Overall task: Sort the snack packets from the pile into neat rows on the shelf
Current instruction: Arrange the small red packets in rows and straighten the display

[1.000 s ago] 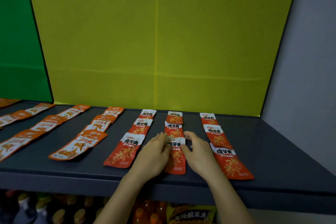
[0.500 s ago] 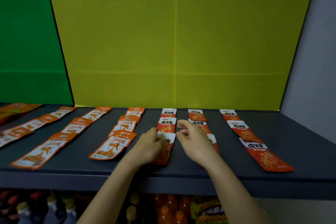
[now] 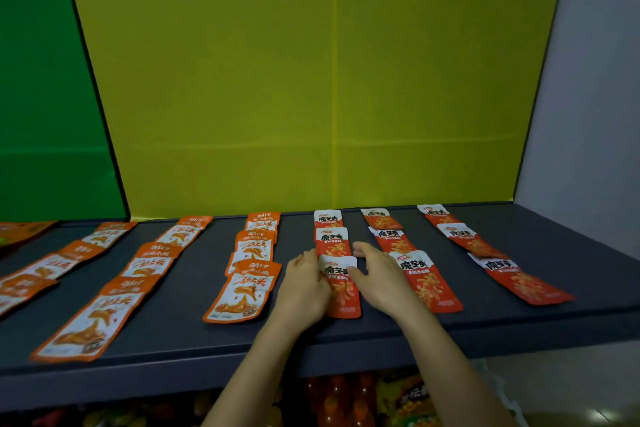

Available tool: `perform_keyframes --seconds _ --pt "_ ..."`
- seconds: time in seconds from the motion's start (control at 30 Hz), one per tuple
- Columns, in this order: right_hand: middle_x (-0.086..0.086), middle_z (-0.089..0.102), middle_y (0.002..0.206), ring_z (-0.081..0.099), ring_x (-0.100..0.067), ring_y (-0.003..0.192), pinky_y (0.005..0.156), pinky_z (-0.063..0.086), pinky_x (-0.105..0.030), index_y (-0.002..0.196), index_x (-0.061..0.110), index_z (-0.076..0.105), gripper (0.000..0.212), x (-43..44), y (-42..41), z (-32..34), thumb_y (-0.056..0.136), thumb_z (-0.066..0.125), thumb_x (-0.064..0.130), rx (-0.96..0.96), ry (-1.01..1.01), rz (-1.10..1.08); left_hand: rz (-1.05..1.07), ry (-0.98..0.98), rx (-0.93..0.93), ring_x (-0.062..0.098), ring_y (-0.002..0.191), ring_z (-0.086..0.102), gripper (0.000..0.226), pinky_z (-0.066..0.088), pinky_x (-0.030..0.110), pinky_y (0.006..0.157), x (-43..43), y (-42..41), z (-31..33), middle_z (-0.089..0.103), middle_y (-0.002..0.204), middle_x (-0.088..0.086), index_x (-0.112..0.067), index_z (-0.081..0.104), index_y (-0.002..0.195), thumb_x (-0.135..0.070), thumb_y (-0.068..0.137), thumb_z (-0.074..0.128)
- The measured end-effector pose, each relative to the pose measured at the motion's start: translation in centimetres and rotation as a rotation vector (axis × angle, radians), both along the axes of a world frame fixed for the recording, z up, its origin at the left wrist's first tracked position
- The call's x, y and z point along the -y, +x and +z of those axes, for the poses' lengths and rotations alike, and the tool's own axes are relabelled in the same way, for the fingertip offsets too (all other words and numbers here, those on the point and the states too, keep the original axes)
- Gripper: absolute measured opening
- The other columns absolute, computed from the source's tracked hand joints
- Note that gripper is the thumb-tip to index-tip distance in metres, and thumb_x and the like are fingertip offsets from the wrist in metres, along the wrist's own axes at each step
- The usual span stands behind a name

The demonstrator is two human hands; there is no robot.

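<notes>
Head view: left hand [image 3: 304,288] and right hand [image 3: 381,281], fingers loosely spread, flank the front red packet [image 3: 341,288]; orange packets [image 3: 247,288] lie just left

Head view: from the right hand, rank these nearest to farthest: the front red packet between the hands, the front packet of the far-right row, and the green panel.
1. Front red packet, touching the right hand, on its left.
2. Far-right row's front packet, on its right.
3. Green panel, far left, behind the shelf.
</notes>
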State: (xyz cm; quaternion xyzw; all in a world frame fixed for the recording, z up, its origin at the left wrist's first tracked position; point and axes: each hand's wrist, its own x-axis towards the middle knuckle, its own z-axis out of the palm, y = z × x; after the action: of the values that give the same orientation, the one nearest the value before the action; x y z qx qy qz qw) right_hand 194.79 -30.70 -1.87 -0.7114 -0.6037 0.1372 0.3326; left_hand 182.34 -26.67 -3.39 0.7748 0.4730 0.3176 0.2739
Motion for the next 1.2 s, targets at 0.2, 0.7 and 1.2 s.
perform_keyframes --seconds 0.2,0.7,1.2 --pt "-0.006 0.055 0.132 0.047 -0.023 0.123 0.104 0.038 -0.036 0.132 0.012 0.046 0.04 -0.4 0.1 -0.3 0.094 0.05 0.018 0.036 0.019 -0.004 -0.006 -0.02 -0.024 0.03 0.128 0.044 0.031 0.044 0.047 0.098 0.2 0.0 0.0 0.053 0.13 0.013 -0.009 0.051 0.117 -0.014 0.091 0.035" --pt "-0.006 0.049 0.139 0.045 -0.022 0.128 0.108 0.037 -0.036 0.14 0.009 0.038 0.046 -0.8 0.5 -0.8 0.095 0.048 0.017 -0.001 0.044 0.017 -0.01 -0.053 -0.012 0.022 0.124 0.046 0.032 0.041 0.038 0.101 0.3 0.0 0.0 0.051 0.13 0.006 -0.011 0.046 0.124 -0.017 0.094 0.043" --pt "-0.019 0.043 0.14 0.041 -0.034 0.129 0.101 0.039 -0.04 0.139 0.0 0.027 0.048 -5.4 0.1 0.6 0.095 0.042 0.012 -0.094 -0.087 -0.095 0.205 -0.249 0.0 0.038 0.121 0.044 0.039 0.04 0.04 0.096 -3.6 3.7 2.6 0.039 0.134 0.025 0.003 0.034 0.125 -0.015 0.091 0.043"
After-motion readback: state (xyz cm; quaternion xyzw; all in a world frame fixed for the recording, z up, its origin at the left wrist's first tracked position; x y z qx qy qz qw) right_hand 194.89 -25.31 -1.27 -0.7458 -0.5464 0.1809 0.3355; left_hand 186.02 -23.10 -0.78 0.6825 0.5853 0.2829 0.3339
